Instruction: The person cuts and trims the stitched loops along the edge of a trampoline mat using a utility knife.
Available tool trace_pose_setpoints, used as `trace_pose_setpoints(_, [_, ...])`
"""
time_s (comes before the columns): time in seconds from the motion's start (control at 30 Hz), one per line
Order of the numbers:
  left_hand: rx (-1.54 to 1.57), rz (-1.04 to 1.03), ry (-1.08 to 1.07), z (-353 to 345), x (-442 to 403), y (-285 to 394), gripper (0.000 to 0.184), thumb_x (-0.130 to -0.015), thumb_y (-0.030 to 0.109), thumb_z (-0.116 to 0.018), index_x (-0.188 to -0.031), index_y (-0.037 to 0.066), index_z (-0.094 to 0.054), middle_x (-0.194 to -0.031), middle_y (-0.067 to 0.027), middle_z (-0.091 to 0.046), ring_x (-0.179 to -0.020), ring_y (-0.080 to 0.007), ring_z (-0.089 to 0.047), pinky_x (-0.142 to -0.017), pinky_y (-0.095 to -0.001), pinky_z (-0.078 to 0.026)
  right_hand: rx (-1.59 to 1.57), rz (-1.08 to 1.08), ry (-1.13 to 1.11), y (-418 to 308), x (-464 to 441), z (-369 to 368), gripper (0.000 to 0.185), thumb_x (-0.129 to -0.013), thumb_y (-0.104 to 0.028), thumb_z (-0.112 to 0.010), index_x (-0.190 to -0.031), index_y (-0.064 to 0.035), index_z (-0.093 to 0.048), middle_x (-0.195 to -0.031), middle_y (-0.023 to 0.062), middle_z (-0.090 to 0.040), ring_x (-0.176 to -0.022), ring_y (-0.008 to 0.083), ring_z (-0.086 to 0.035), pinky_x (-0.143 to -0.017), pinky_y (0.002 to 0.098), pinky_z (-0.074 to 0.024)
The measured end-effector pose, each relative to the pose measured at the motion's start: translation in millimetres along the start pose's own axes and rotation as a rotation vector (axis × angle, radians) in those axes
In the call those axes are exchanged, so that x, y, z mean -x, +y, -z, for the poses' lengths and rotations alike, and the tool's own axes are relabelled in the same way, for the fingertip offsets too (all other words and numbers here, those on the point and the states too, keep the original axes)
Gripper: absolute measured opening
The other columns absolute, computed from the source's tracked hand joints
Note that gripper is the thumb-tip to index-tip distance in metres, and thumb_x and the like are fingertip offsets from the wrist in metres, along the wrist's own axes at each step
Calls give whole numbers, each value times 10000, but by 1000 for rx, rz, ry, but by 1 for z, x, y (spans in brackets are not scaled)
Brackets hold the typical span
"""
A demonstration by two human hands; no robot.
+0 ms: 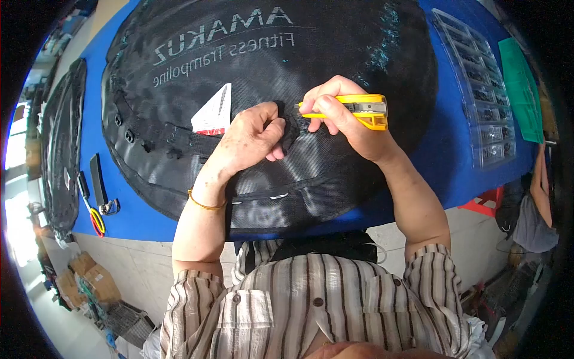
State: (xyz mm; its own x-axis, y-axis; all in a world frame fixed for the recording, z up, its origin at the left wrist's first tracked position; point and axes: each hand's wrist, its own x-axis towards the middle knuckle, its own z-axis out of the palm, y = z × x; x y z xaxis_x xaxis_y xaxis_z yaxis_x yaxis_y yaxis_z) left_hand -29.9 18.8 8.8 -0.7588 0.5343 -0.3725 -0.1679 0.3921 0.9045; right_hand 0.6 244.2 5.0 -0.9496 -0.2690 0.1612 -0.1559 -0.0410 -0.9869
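A black mesh mat (335,54) with a curved outline and reversed pale lettering is laid on the blue counter (137,222). Black fabric (291,133) at the mat is pinched in the left grip (254,134). A yellow hand tool (363,98), grey-centred, is clasped by the right grip (338,115) over the mat; its long axis is set crosswise, its narrow end directed toward the left grip.

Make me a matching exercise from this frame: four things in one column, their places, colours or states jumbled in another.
Things
1. Knife
2. Scissors
3. Plastic box
4. Label

Places, colours or states
A. White and red, beside the left hand
B. Clear, divided into compartments
C. On the left of the blue table
D. Held in the right hand

Pairs: 1-D, 2-C, 3-B, 4-A
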Motion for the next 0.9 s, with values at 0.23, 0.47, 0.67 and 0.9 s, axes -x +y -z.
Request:
trace_pose_setpoints(0.23, [-7,-8,2,0,0,0,221,-1035,162,-535,-861,29,-510,-701,-28,-589,-599,-117,-663,-527,-238,-538,-6,-12,5,2,0,1,205,-1041,-246,-513,-1008,-63,-600,-997,49,-675,-775,103,-660,-650,239,-515])
trace_pose_setpoints(0.47, [-2,-4,-2,0,0,0,220,-1036,163,-535,-860,32,-511,-707,-21,-586,-601,-114,-663,-524,-236,-536,-30,-22,14,4,0,-1,206,-1042,-257,-513,-1008,-73,-599,-996,45,-680,-762,97,-658,-618,231,-495])
trace_pose_setpoints(0.67, [-7,3,3,0,0,0,222,-1037,168,-537,-862,32,-513,-697,-19,-585,-597,-110,-659,-522,-233,-533,-1,-68,-24,-2,2,-2,191,-1042,-238,-513,-1006,-71,-599,-970,49,-681,-731,107,-662,-603,230,-496])
trace_pose_setpoints(0.9, [-4,-9,4,0,-1,-1,228,-1036,171,-539,-857,32,-514,-685,-19,-590,-585,-102,-652,-510,-231,-525,-11,-7,14,2,0,-1,187,-1041,-234,-515,-1004,-70,-595,-978,50,-681,-747,107,-661,-621,236,-506])
